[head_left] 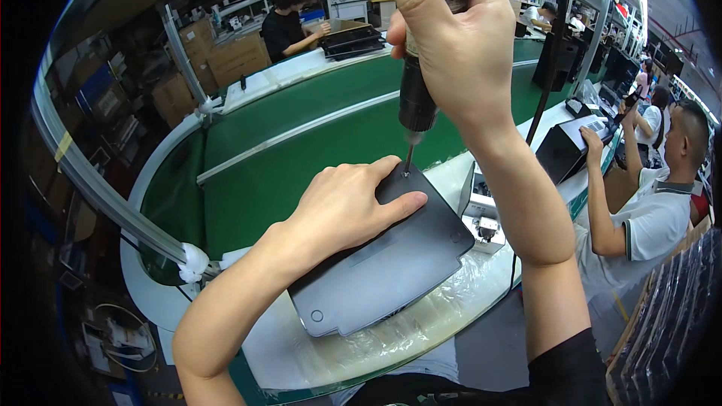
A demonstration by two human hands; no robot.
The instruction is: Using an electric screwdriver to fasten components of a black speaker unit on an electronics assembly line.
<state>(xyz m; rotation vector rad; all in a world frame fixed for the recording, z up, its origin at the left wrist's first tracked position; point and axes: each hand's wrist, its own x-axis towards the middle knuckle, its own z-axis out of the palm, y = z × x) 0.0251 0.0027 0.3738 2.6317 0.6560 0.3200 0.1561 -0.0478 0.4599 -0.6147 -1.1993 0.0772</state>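
A flat dark grey panel (376,267) with rounded corners and a notched near edge lies in front of me on a plastic-covered worktop. My left hand (353,199) rests across its far left part, fingers spread, thumb and index finger on either side of the far corner. In my right hand (466,53) is a black electric screwdriver (419,98), held upright with the fingers wrapped round its body. Its thin bit points down and meets a screw (406,174) at the panel's far corner. The upper end of the screwdriver is partly hidden by my hand and the picture's edge.
A green conveyor belt (263,203) with a metal divider runs beyond the worktop. White boxes (481,210) with small metal parts stand right of the panel. Co-workers sit across the belt and to the right, one handling a black case (568,146). A metal post (113,173) rises at left.
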